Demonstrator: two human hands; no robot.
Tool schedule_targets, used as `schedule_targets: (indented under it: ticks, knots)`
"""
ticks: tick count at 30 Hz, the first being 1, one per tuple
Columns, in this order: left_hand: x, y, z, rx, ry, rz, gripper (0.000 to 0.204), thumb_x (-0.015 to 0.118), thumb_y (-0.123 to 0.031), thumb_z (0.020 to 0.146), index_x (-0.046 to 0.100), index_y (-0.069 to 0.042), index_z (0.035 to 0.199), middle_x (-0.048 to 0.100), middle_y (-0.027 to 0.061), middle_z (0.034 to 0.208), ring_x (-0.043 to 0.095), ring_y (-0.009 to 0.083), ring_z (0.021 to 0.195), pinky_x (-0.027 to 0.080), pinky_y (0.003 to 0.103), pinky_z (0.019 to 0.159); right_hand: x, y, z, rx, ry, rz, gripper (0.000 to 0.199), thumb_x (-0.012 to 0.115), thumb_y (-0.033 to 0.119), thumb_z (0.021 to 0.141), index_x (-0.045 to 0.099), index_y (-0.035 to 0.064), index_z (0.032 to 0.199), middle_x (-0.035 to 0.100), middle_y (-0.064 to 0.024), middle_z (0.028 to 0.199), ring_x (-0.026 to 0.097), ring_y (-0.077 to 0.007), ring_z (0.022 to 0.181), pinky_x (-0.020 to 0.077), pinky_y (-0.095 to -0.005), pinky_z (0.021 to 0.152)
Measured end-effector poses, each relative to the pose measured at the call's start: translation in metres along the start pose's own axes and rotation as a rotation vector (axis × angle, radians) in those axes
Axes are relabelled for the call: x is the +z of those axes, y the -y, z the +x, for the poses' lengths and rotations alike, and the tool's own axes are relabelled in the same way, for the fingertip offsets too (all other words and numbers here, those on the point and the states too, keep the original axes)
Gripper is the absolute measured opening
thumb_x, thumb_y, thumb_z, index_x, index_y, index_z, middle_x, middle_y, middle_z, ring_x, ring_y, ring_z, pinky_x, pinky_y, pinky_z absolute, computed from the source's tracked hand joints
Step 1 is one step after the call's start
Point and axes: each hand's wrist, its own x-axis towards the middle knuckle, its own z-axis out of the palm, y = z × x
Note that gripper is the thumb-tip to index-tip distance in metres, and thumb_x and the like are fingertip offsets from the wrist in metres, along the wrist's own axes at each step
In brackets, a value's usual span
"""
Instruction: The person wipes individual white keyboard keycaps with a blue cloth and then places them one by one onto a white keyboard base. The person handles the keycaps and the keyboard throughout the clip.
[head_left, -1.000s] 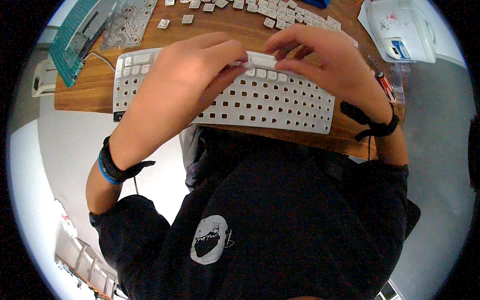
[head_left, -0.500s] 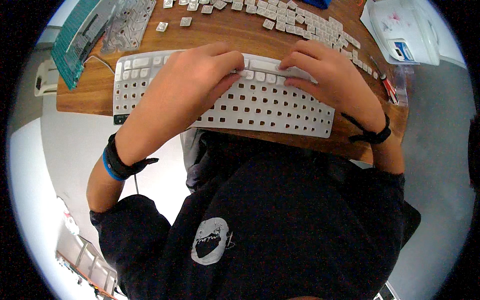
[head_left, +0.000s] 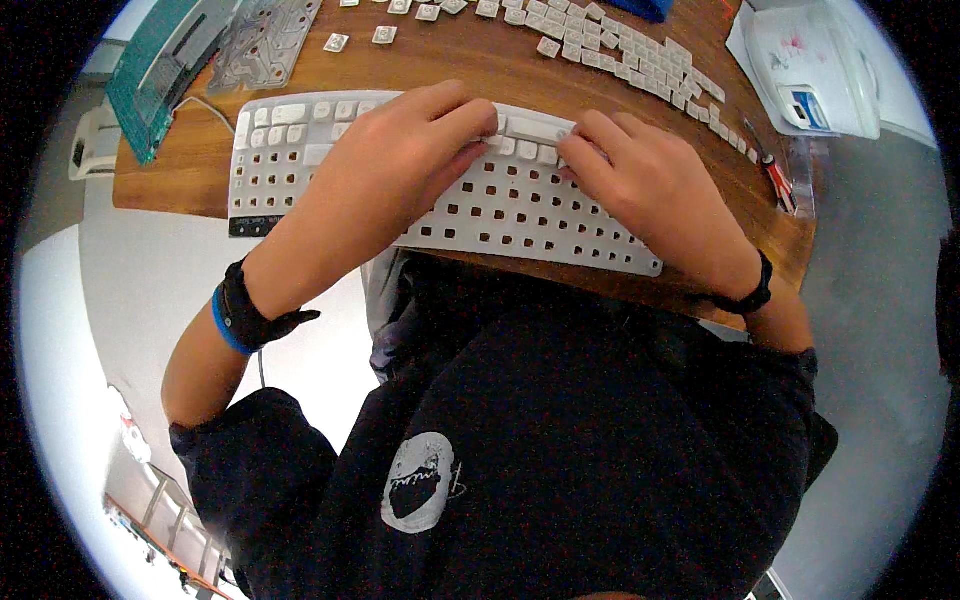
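Note:
A white keyboard housing (head_left: 520, 235) lies along the near side of the wooden table, its rows of square holes bare on the side nearest me. White keycaps (head_left: 285, 115) fill the far rows, with a long bar-shaped key (head_left: 535, 128) in the middle. My left hand (head_left: 405, 150) reaches across the housing, its thumb and forefinger closed near the left end of the long key. Bent over the keycaps at that key's right end, my right hand (head_left: 640, 165) has its fingers drawn together. Whatever either set of fingertips pinches is hidden.
Many loose keycaps (head_left: 610, 50) lie spread over the far table. A green board (head_left: 165, 85) and a clear printed-circuit sheet (head_left: 262, 45) are at far left, with a cable (head_left: 205, 108) beside them. At right are a clear plastic container (head_left: 815, 60) and a red-handled tool (head_left: 778, 183).
My right hand's fingers have moved closer together and slid slightly inward along the key row. My left hand has stayed near the same spot. The view has shifted slightly.

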Motion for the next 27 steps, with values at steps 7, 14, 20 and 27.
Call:
schedule_targets:
  ticks: [7,14,20,27]
  knots:
    - [0.002,0.0,-0.002,0.015,-0.017,-0.03,0.014,0.071,-0.011,0.103,0.066,-0.006,0.115,0.069,0.014,0.109,0.072,0.0407,0.1,0.059,0.049,0.084,0.006,0.011,0.0,-0.052,-0.027,-0.157,0.017,0.07,0.014,0.089,0.065,0.0047,0.102,0.061,-0.0093,0.093,0.07,-0.0238,0.083,0.0627,-0.0355,0.07]
    - [0.002,0.007,-0.003,0.022,-0.031,-0.173,0.012,0.07,-0.011,0.104,0.063,-0.005,0.112,0.068,0.0155,0.105,0.07,0.0416,0.097,0.057,0.049,0.081,0.001,-0.012,-0.002,-0.103,0.027,-0.064,0.019,0.07,0.014,0.09,0.064,0.0063,0.105,0.062,-0.0071,0.095,0.073,-0.0239,0.086,0.063,-0.0365,0.067]
    - [0.005,0.012,-0.001,0.037,-0.037,-0.177,0.012,0.069,-0.012,0.105,0.062,-0.005,0.111,0.066,0.0165,0.103,0.068,0.0421,0.097,0.056,0.05,0.081,0.002,-0.014,-0.001,-0.122,-0.05,-0.005,0.022,0.069,0.013,0.092,0.068,0.0099,0.114,0.062,-0.0082,0.099,0.072,-0.0271,0.091,0.063,-0.0408,0.073]
    - [-0.008,0.006,0.002,0.017,0.039,-0.111,0.013,0.069,-0.013,0.104,0.062,-0.005,0.111,0.066,0.0172,0.104,0.068,0.044,0.101,0.056,0.052,0.083,0.009,-0.014,-0.013,0.116,-0.072,0.515,0.029,0.074,0.002,0.094,0.073,0.0092,0.121,0.065,-0.0119,0.113,0.072,-0.0334,0.104,0.0626,-0.0424,0.087]
